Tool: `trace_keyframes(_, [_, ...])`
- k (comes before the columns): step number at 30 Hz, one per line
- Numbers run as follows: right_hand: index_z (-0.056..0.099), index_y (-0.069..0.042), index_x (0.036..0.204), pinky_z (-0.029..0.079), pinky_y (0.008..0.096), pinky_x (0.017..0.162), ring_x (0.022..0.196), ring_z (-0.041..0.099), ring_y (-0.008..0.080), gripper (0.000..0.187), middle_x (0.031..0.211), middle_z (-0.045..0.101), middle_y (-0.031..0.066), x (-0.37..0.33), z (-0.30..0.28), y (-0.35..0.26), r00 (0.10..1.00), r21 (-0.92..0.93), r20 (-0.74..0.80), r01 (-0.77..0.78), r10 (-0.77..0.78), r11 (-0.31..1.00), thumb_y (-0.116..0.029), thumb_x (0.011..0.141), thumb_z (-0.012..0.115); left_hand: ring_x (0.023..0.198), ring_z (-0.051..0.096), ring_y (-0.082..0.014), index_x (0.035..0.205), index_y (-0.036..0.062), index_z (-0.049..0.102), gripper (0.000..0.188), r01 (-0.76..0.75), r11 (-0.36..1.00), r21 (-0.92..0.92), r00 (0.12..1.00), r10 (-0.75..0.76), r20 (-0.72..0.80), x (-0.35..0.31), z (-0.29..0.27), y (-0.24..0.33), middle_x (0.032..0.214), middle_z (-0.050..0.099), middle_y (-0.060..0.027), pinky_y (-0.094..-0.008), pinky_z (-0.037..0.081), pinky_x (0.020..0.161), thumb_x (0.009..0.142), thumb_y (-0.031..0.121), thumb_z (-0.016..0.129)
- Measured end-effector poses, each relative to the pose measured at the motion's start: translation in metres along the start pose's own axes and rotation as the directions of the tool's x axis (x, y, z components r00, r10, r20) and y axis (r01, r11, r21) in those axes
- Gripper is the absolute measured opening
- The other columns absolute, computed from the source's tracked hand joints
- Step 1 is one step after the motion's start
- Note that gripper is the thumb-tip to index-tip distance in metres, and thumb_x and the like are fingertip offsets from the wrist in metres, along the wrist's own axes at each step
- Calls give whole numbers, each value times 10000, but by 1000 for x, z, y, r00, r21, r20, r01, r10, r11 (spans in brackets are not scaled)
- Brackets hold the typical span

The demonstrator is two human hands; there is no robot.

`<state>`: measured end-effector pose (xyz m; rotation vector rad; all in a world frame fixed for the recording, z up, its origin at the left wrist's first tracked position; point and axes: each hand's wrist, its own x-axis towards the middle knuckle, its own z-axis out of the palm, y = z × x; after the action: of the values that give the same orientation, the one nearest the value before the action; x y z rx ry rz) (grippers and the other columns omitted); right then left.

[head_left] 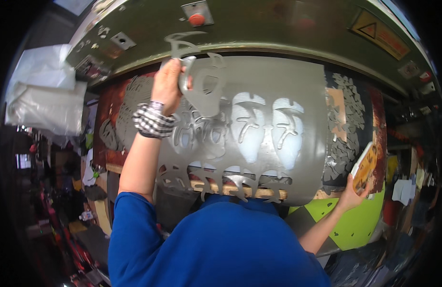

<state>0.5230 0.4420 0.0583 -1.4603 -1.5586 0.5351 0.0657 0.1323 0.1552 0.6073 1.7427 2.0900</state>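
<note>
My left hand [167,82] is closed at the far left of a large grey sheet [309,119]. It grips a thin grey cut-out piece [209,103] with openings in it, blurred by motion. Below that hand lie more cut shapes, partly overlapping. Two sole-shaped cut-outs [246,141] show pale in the middle of the sheet, and ragged cut strips [240,184] hang along its near edge. Off the right end, my right hand [352,196] holds a flat rectangular thing [366,167] with a white edge and an orange-brown patterned face; its kind is unclear.
A green machine body [259,28] spans the far side, with a red button [197,19] and a yellow warning plate [380,32]. Small grey scraps [348,110] pile up right of the sheet. Clear plastic bags [49,100] hang at left; a lime-green surface [359,220] is at near right.
</note>
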Motion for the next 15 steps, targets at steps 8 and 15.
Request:
trace_keyframes(8, [630, -33, 1177, 366, 457, 1035, 1246, 445, 361, 506, 1354, 464, 203, -27, -4, 18, 897, -610, 158, 417, -413, 673, -236, 750, 809, 457, 614, -206, 1075, -24, 546, 349, 316, 458, 831, 919, -365, -148, -91, -17, -45, 648, 625, -118, -313, 475, 413, 938, 292, 607])
trace_keyframes(15, [654, -10, 1026, 417, 431, 986, 1197, 492, 339, 303, 1228, 565, 166, -145, 60, -98, 676, 209, 560, 444, -479, 871, -70, 743, 744, 1292, 442, -265, 1289, 86, 521, 587, -803, 272, 529, 503, -165, 848, -112, -28, -41, 1271, 556, -125, -489, 274, 1128, 787, 315, 722])
